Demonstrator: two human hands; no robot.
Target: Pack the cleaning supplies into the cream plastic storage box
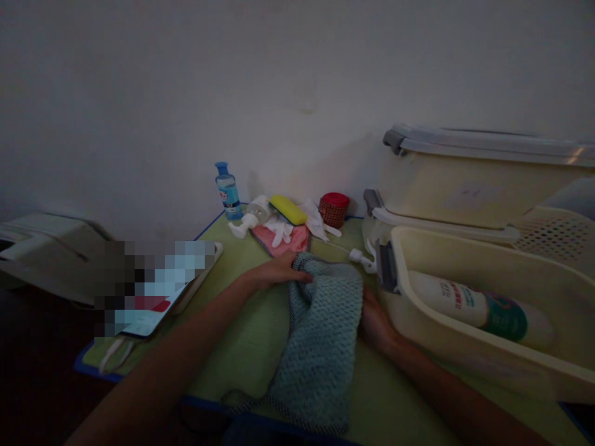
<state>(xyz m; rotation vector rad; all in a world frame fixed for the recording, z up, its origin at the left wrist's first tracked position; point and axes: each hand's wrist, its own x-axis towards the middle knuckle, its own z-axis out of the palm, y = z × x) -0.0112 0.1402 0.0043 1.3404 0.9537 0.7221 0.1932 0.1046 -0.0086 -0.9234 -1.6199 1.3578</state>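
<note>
A teal textured cleaning cloth (320, 347) with a dark striped edge hangs down toward the front of the green tabletop. My left hand (277, 271) grips its upper left corner, thumb lying over the fabric. At the upper right edge, my right hand (375, 319) is closed on the cloth, with its fingertips hidden behind it. Just beyond the cloth lies a pink cloth (279, 240) with white gloves (282, 230) on top. A yellow sponge (288, 209) and a clear pump bottle (256, 214) rest beside them.
A cream storage bin (455, 347) holding a white and green bottle (483, 310) stands at right, with a lidded box (465, 186) behind it. A blue bottle (227, 192) and a red woven pot (334, 209) are near the wall. At left lies a partly blurred tablet-like device (162, 297).
</note>
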